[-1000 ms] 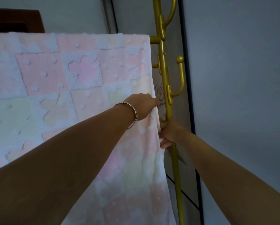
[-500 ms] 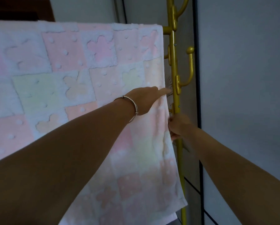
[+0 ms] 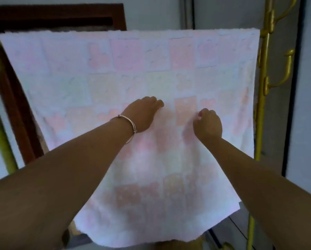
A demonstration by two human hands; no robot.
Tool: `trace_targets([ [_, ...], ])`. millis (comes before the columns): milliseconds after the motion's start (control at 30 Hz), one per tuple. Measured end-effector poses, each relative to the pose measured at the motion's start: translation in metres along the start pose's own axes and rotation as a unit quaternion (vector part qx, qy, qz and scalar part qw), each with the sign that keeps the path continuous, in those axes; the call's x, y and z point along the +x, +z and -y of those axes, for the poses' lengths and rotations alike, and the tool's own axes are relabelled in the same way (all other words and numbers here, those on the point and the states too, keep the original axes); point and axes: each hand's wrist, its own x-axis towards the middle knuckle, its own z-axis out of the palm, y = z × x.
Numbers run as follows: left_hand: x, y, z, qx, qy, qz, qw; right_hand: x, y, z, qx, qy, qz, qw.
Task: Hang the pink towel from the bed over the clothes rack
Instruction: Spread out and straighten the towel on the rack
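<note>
Your towel [image 3: 129, 73] hangs draped over the top bar of the rack [image 3: 261, 105], spread flat and wide between the rack's two gold uprights. Both your hands rest against its front face, about halfway down. Your left hand [image 3: 142, 114], with a thin bangle [image 3: 128, 123] at the wrist, lies knuckles up on the cloth left of the towel's middle; its fingers curl down into the fabric, so you cannot tell whether they pinch it or only press. Your right hand [image 3: 208, 123] sits just right of the towel's middle, its grip clenched in a loose fist with the fingertips against the cloth; whether any fabric is caught in it does not show.

The towel's top edge runs level along the bar. Its right edge falls close beside the right upright, with a narrow gap. Its left edge hangs clear of the left upright, with a dark wooden frame [image 3: 15, 98] showing behind it. The bottom hem swings out toward you and hangs free.

The towel is soft, nubby terry in pale pink, peach and cream squares with raised heart-like shapes. The rack is smooth gold metal with curved hooks on its right upright.
</note>
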Motion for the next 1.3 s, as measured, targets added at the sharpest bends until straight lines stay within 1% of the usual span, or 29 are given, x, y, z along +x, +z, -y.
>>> trace_targets([
  [133,-0.051,-0.008,0.052,0.023,-0.055,-0.055,0.997,-0.049,0.029,0.073,0.022,-0.111,0.037,0.993],
  [233,-0.081,-0.011,0.082,0.036,-0.103,-0.125,0.986,-0.075,0.046,0.123,0.036,-0.168,0.050,0.984],
  [300,-0.098,-0.012,0.099,0.031,-0.141,-0.188,0.971,-0.086,0.054,0.150,0.047,-0.193,0.059,0.978],
  [367,-0.112,-0.015,0.118,0.021,-0.206,-0.239,0.949,-0.094,0.061,0.176,0.054,-0.216,0.072,0.972],
  [400,-0.116,-0.017,0.125,0.014,-0.248,-0.247,0.936,-0.096,0.064,0.185,0.059,-0.227,0.079,0.969],
  [433,-0.119,-0.019,0.132,0.000,-0.301,-0.242,0.922,-0.099,0.068,0.196,0.063,-0.238,0.087,0.965],
  [500,-0.126,-0.025,0.148,-0.043,-0.417,-0.222,0.880,-0.104,0.075,0.217,0.076,-0.258,0.108,0.957],
  [533,-0.128,-0.026,0.158,-0.072,-0.460,-0.212,0.859,-0.106,0.079,0.228,0.083,-0.268,0.120,0.952],
  [567,-0.130,-0.026,0.166,-0.107,-0.481,-0.198,0.847,-0.110,0.082,0.237,0.086,-0.279,0.133,0.947],
  [600,-0.132,-0.026,0.174,-0.158,-0.481,-0.193,0.841,-0.114,0.085,0.246,0.084,-0.290,0.145,0.942],
  [667,-0.137,-0.026,0.185,-0.268,-0.446,-0.214,0.827,-0.122,0.092,0.262,0.059,-0.316,0.165,0.932],
  [767,-0.143,-0.022,0.193,-0.379,-0.411,-0.224,0.798,-0.131,0.101,0.282,0.021,-0.328,0.179,0.927],
  [833,-0.145,-0.019,0.197,-0.441,-0.403,-0.240,0.765,-0.132,0.108,0.290,0.010,-0.312,0.164,0.936],
  [900,-0.146,-0.017,0.203,-0.487,-0.415,-0.248,0.727,-0.132,0.115,0.291,0.006,-0.300,0.161,0.940],
  [933,-0.147,-0.013,0.208,-0.496,-0.424,-0.240,0.719,-0.133,0.118,0.291,0.009,-0.297,0.167,0.940],
  [967,-0.148,-0.008,0.212,-0.496,-0.422,-0.223,0.725,-0.134,0.122,0.290,0.011,-0.298,0.171,0.939],
  [1067,-0.149,0.005,0.216,-0.477,-0.402,-0.167,0.764,-0.138,0.134,0.286,0.011,-0.304,0.186,0.934],
  [1100,-0.149,0.008,0.216,-0.466,-0.400,-0.164,0.772,-0.139,0.139,0.285,0.014,-0.304,0.189,0.934],
  [1300,-0.150,0.014,0.221,-0.430,-0.394,-0.173,0.794,-0.135,0.158,0.284,0.035,-0.285,0.204,0.936],
])
